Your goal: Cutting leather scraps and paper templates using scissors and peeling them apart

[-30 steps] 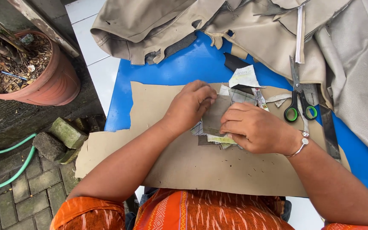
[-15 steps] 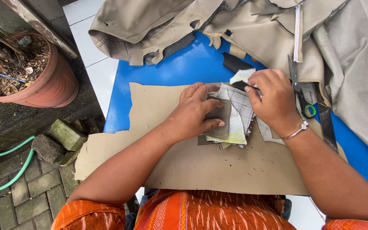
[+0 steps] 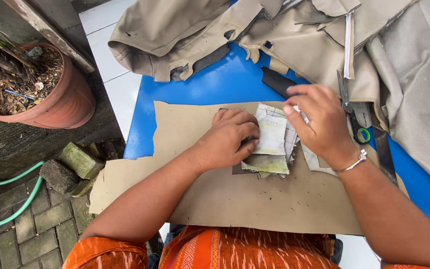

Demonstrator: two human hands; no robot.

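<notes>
Paper pattern pieces (image 3: 270,137) lie between both hands — left hand (image 3: 227,139) pressing flat, right hand (image 3: 322,122) pinching their edge.

The left hand (image 3: 227,139) covers the near-left part of the stack of paper pieces (image 3: 270,144), so what its fingertips press cannot be told. Beyond the right hand (image 3: 322,124), the scissors (image 3: 352,112) hide part of their blades under beige cloth (image 3: 294,35), which runs off the top edge. The plant pot (image 3: 51,94), far left of the hands, is cut by the frame.
</notes>
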